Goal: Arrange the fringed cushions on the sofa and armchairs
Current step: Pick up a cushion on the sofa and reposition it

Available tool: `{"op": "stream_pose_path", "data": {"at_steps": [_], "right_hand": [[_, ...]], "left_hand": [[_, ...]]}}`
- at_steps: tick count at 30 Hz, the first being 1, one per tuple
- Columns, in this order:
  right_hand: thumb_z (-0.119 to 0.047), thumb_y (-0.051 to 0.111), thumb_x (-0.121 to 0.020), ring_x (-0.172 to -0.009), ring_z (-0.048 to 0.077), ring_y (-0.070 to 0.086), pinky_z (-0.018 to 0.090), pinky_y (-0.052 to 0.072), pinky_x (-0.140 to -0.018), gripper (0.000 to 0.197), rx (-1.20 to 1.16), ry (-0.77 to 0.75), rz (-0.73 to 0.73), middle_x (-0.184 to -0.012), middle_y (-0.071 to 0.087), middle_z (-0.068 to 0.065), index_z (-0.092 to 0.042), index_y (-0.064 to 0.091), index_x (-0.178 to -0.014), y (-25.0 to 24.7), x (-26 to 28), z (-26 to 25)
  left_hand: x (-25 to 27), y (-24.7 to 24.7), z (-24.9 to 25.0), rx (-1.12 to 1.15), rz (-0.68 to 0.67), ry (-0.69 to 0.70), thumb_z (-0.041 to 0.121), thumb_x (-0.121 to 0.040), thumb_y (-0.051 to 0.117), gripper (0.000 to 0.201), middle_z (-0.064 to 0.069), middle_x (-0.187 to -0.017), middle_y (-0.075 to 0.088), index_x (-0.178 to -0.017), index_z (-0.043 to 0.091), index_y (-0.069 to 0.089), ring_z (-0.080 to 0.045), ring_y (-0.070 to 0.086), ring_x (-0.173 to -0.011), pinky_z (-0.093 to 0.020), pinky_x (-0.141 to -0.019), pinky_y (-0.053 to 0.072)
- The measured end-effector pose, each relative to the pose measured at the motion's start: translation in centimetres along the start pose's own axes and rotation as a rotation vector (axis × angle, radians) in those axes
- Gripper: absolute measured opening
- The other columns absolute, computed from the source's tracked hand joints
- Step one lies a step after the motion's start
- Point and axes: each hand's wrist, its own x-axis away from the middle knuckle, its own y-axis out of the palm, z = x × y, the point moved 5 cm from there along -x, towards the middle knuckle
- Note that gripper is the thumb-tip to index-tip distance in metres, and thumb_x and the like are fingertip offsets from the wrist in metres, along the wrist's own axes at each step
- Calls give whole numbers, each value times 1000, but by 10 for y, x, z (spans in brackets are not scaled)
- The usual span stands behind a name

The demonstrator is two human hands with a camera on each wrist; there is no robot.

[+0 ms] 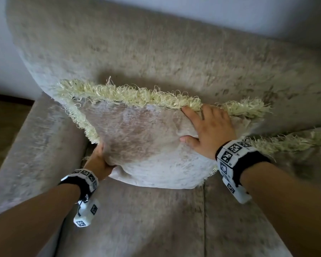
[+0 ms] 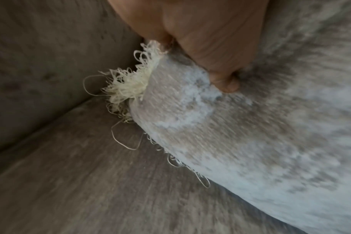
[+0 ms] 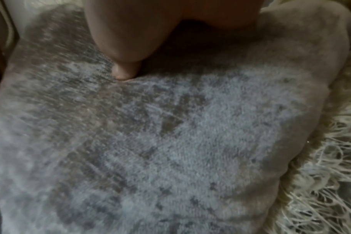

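Observation:
A grey velvet cushion [image 1: 146, 138] with a cream fringe stands tilted against the sofa backrest [image 1: 156, 52], at the left end of the seat. My left hand [image 1: 100, 160] grips its lower left corner, thumb dug into the front face and fingers hidden behind. In the left wrist view the thumb of that hand [image 2: 200, 31] pinches the cushion [image 2: 250, 142] just beside the corner fringe. My right hand [image 1: 209, 128] lies flat on the upper right of the cushion, fingers spread up to the top fringe. The right wrist view shows this hand's thumb [image 3: 126, 47] pressed into the cushion [image 3: 170, 142].
The fringe of a second cushion [image 1: 289, 143] lies on the seat to the right, partly behind my right wrist. The sofa armrest [image 1: 26, 145] runs along the left, close to the held cushion. The seat [image 1: 137, 219] stretches in front, with a seam between seat pads.

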Motion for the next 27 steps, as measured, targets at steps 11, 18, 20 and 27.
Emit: {"op": "stream_pose_path", "data": {"at_steps": [11,18,20,27], "right_hand": [[-27,82,-67,-74,34,58,44,49,-68,78,75,45,-40,-91,58,14,-24,49,-137,-27,30,0],[-36,64,-87,-98,29,54,37,47,-66,80,22,249,-143,-116,50,11,-28,16,-150,-59,75,41],[-41,59,-91,-95,30,55,35,43,-60,72,-44,302,-111,-113,51,11,-28,19,-149,-66,86,50],[-35,55,-93,-97,33,56,36,41,-61,65,-184,378,-78,-112,53,13,-30,18,-147,-30,97,43]], "left_hand": [[48,-32,56,-311,32,20,-8,-67,74,92,-28,-114,63,-147,-2,28,-43,66,-92,-41,-77,52],[58,-102,169,-503,-55,241,7,-72,73,111,-17,-114,64,-147,44,0,-36,67,-79,-47,-64,57],[53,-124,201,-589,-87,274,4,-72,69,108,-18,-115,62,-148,43,3,-37,65,-83,-47,-68,56],[20,-151,231,-829,-111,266,6,-77,69,110,-13,-103,58,-148,47,-5,-34,62,-82,-35,-60,40]]}}
